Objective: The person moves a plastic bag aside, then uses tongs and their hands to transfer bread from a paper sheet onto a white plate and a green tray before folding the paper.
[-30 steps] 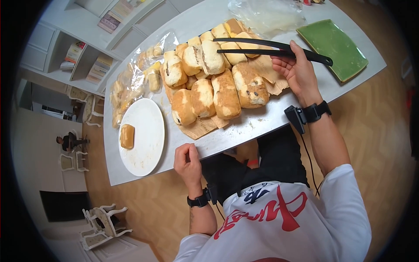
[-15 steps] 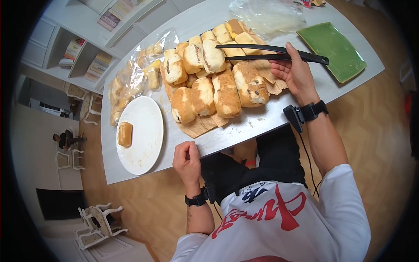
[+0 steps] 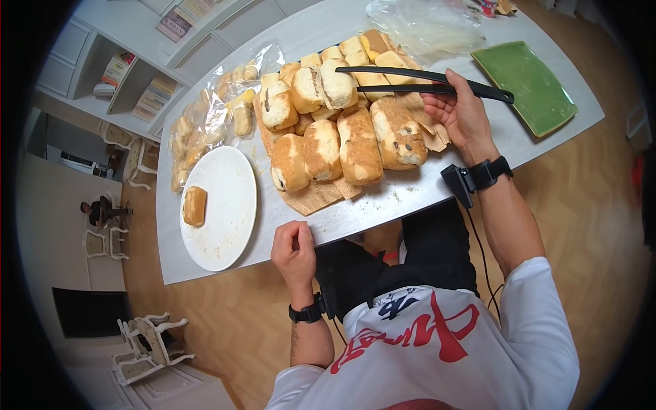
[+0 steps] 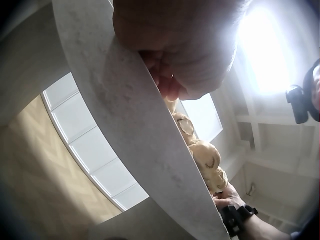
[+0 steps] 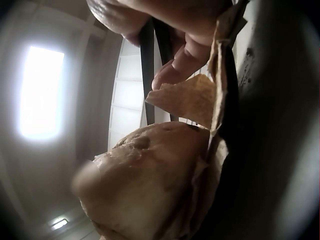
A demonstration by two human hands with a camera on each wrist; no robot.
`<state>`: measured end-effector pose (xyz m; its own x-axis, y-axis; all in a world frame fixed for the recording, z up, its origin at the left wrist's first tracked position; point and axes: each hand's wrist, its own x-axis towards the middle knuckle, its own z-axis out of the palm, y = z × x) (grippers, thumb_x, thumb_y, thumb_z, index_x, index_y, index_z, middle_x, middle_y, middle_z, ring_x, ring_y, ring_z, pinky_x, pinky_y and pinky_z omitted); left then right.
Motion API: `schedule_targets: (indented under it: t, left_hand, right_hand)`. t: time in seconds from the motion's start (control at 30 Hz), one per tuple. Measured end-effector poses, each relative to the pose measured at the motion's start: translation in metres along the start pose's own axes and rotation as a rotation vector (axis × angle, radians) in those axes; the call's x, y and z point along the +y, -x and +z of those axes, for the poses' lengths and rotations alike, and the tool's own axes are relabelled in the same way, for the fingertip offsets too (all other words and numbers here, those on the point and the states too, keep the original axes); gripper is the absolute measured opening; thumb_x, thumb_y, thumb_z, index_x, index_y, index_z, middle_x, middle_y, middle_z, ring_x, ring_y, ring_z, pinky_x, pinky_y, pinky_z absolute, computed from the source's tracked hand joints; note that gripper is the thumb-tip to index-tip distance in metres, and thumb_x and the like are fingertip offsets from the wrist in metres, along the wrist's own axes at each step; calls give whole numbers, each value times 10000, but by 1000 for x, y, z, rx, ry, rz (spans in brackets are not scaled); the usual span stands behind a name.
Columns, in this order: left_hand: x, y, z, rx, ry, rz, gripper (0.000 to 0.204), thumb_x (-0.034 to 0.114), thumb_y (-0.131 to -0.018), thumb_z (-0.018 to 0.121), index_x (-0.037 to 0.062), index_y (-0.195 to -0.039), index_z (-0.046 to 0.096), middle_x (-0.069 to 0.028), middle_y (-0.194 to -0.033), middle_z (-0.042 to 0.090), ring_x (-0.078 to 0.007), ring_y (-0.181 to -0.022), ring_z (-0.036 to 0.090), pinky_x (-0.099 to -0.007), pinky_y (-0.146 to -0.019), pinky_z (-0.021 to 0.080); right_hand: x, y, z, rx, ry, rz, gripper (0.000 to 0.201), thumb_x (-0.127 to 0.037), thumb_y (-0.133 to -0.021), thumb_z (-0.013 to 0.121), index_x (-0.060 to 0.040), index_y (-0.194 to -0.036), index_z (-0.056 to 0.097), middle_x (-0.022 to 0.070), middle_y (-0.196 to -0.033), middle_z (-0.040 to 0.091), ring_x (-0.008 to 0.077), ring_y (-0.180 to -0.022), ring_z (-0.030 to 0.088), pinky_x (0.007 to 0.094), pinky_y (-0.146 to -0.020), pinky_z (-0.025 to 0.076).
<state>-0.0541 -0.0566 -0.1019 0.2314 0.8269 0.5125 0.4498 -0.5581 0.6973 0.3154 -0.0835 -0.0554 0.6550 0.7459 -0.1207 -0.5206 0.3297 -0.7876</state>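
My right hand (image 3: 463, 116) holds black tongs (image 3: 417, 76) over the bread pile. Their arms are spread, with the tips at a pale filled roll (image 3: 339, 89) on top of the heap. In the right wrist view the tongs (image 5: 147, 75) show as dark bars beyond a raisin loaf (image 5: 145, 180) and brown paper (image 5: 190, 97). Loosely curled and holding nothing, my left hand (image 3: 294, 251) rests at the table's front edge. To its left, a white oval plate (image 3: 229, 225) carries one small browned bread piece (image 3: 194, 206) and crumbs.
Several loaves (image 3: 322, 150) lie stacked on brown paper (image 3: 311, 199). Clear bags of rolls (image 3: 198, 133) sit behind the plate. A green rectangular plate (image 3: 526, 85) lies at the right, with an empty-looking plastic bag (image 3: 417, 27) at the back. A person (image 3: 101, 212) sits far off left.
The tongs' tips have come down towards the front and spread wider around the top of the pale roll. My left hand stays at the table edge. The head view has shifted slightly.
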Motion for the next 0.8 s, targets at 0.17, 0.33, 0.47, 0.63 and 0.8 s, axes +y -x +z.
schedule_targets:
  t: [0.17,0.33,0.47,0.63,0.8]
  left_hand:
    - [3,0,0,-1,-4,-4,59,29,-913,625,-20,-879,625,-52,-823,603,-114,-721,536,-246,-653,448]
    - [4,-1,0,4,-13,5,54,23,-908,625,-21,-876,624,-56,-817,605,-118,-719,542,-247,-656,451]
    - [2,-1,0,15,-21,-1,19,-2,-854,654,-1,-867,640,-106,-831,647,-213,-720,615,-299,-637,488]
    - [4,-1,0,7,-9,12,45,16,-900,629,-23,-879,626,-68,-827,618,-134,-721,557,-252,-663,456]
    - [4,-1,0,10,-6,14,46,21,-899,632,-21,-879,628,-68,-827,618,-132,-723,557,-253,-658,457]
  right_hand:
    - [1,-4,11,-39,17,-12,406,-313,-921,652,79,-1018,616,160,-875,680,190,-740,686,280,-638,606]
    - [0,-2,11,-41,53,-66,394,-293,-932,641,88,-1028,615,159,-868,682,191,-745,684,284,-656,604]
    - [-2,5,12,-27,85,-110,396,-297,-934,639,90,-1018,623,163,-860,685,192,-737,683,282,-657,599]
    - [-3,7,9,5,96,-146,399,-304,-928,648,89,-991,637,171,-862,691,190,-720,681,278,-649,592]
    - [-2,10,5,31,118,-153,408,-317,-920,658,87,-975,646,169,-862,694,185,-708,676,276,-640,585]
